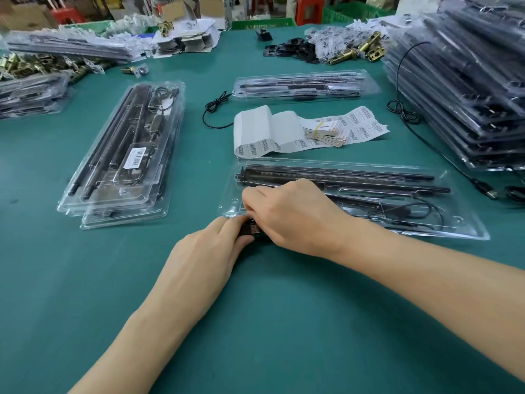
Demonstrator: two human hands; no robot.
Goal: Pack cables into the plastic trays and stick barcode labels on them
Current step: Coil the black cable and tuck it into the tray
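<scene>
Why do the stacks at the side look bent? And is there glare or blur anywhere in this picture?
Head view: the wide-angle lens bows the stack of trays at the right. Head view: soft light, faint shadow under the left hand and right hand, pale glare on the rim of the near tray. Head view: the USB plug is sharp; the green crates behind are blurred.

Two bare forearms, one entering from the lower left of the frame and one from the right edge, end in an ungloved left hand [207,251] and right hand [295,214] with plain, unadorned fingers [251,196].
</scene>
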